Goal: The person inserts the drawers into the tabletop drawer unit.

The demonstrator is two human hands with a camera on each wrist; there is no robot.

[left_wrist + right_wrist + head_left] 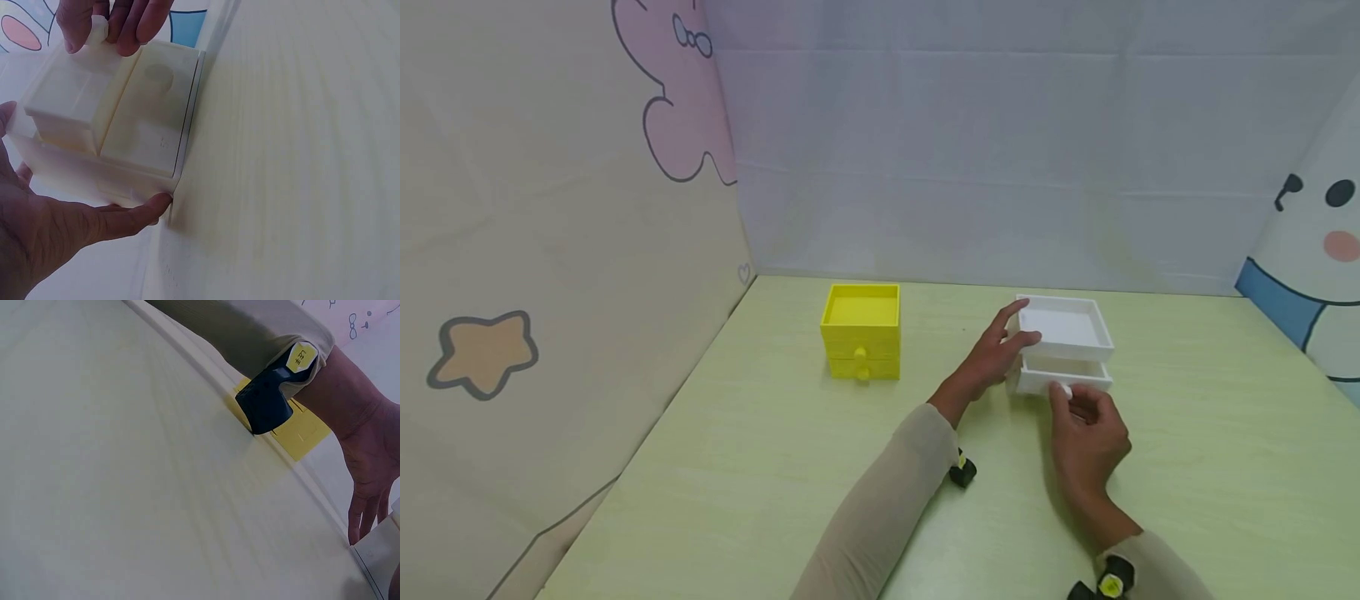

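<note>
A small white drawer box [1067, 323] with an open tray top stands on the table, right of centre. Its upper drawer [75, 84] is pulled partway out, while the lower drawer [150, 106] with a round knob is closed. My left hand [992, 357] grips the box by its left side, thumb and fingers spread along it. At the front, my right hand [1092, 433] pinches the white knob [1066, 390] of the pulled-out drawer between thumb and fingers. The right wrist view catches mostly the left hand [372, 456] and a corner of the box.
To the left stands a yellow drawer box [861, 333] with an open top tray and two knobbed drawers, both closed. Light fabric walls [970, 167] with cartoon prints border the pale table [737, 467]. Each wrist carries a black strap mount [962, 471].
</note>
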